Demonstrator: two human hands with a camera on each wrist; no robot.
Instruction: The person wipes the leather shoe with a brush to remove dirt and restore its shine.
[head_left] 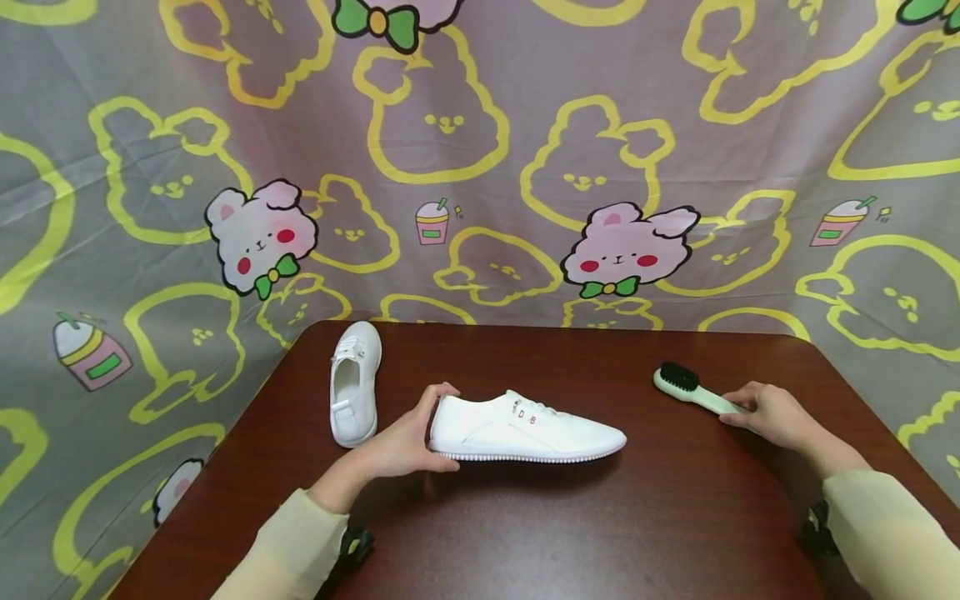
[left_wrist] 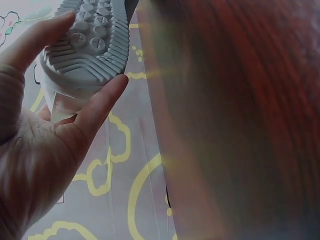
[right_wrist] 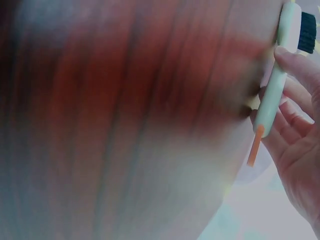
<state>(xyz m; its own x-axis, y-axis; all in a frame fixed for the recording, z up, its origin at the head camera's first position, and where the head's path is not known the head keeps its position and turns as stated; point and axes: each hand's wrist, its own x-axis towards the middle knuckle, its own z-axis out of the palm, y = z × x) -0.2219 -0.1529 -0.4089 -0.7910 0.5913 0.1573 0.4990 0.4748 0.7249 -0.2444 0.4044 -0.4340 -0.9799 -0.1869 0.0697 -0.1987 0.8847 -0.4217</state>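
My left hand (head_left: pixel 405 440) grips a white shoe (head_left: pixel 517 433) by the heel, thumb low at the sole and fingers over the back. The shoe points right, side on, with small red letters by its laces. In the left wrist view its ridged sole (left_wrist: pixel 92 47) faces the camera, thumb and finger at either edge. My right hand (head_left: pixel 776 414) pinches the pale green handle of a brush (head_left: pixel 701 397), whose black bristles face up at the far left end. An orange loop (right_wrist: pixel 255 146) hangs from the handle's end in the right wrist view.
A second white shoe (head_left: pixel 367 390) sits at the table's left side, toe toward the back. The brown wooden table (head_left: pixel 570 533) has rounded far corners. A patterned curtain (head_left: pixel 480 150) hangs behind it and along both sides.
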